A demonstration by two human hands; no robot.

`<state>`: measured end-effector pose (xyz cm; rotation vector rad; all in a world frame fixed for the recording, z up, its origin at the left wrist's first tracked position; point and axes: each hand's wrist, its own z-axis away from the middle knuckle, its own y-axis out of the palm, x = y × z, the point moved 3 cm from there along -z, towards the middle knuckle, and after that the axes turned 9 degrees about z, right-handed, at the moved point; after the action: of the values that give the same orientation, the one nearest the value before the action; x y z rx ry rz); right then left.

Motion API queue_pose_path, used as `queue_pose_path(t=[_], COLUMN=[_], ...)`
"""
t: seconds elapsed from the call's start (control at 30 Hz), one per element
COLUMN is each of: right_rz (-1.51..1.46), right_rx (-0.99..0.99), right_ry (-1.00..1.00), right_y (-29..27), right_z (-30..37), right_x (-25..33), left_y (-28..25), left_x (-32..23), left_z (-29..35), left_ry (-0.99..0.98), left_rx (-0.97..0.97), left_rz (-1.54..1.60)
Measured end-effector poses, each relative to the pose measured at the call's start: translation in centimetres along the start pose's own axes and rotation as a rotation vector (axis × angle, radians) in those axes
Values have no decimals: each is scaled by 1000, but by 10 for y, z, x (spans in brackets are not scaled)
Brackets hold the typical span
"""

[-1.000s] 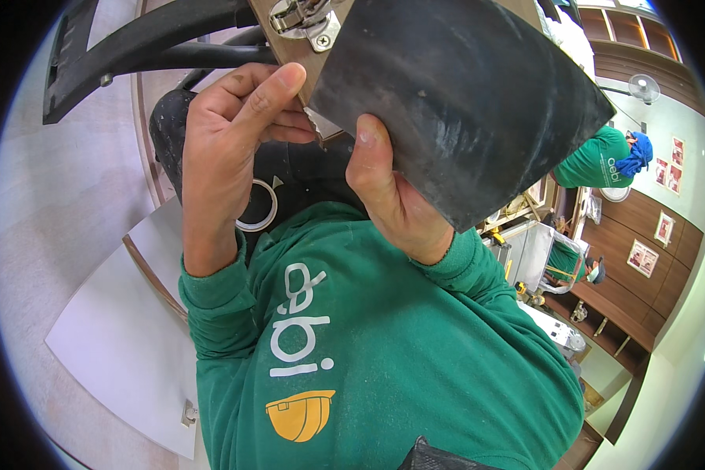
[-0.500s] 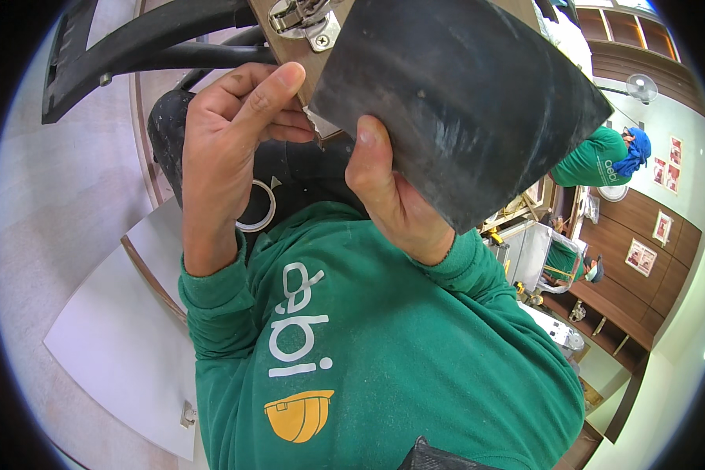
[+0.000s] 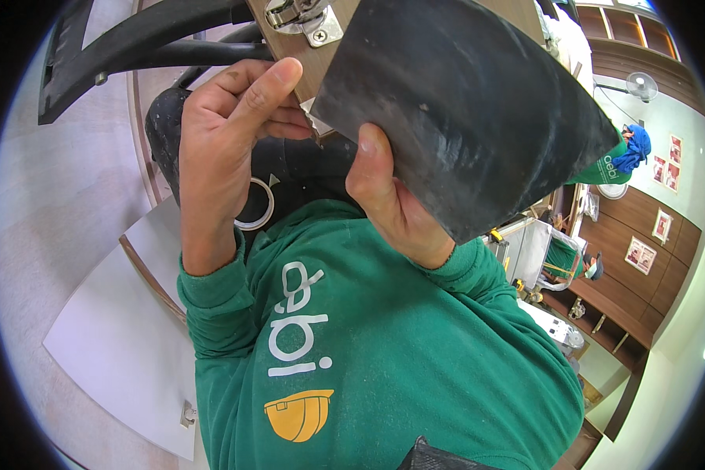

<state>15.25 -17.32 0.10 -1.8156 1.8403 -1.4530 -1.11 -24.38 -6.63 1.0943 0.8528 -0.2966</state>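
Note:
My right hand (image 3: 395, 192) grips a stiff, smudged black sheet (image 3: 462, 110), thumb flat on its face and the other fingers hidden behind. The sheet is tilted and covers much of a brown wooden panel (image 3: 309, 66). A metal cabinet hinge (image 3: 319, 33) is screwed onto that panel. At the panel's lower left corner, my left hand (image 3: 243, 110) is closed, its thumb on the edge and its fingers curled below. A pale, ragged strip (image 3: 315, 119) shows at this corner, close to my left fingertips and the sheet's edge.
A roll of tape (image 3: 260, 205) lies by my lap. Black curved metal legs (image 3: 157, 47) stand at the upper left. A white board (image 3: 117, 337) rests on the floor at left. Co-workers in green (image 3: 607, 160) are at the right, near a fan (image 3: 641, 88).
The black sheet has shifted slightly right and down in my right hand, covering more of the co-worker behind it. My left hand stays at the panel's corner.

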Motion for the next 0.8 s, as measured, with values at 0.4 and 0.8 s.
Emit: queue_pose_path(t=[0.4,0.8], right_rz=[-35,-94], right_rx=[-35,-42], right_ry=[96,70], right_y=[-2,-5], right_z=[1,-5], right_x=[6,3], left_y=[2,2], left_x=[0,0], left_z=[-1,-1], left_ry=[2,-2], left_rx=[-9,-15], left_rz=[5,18])
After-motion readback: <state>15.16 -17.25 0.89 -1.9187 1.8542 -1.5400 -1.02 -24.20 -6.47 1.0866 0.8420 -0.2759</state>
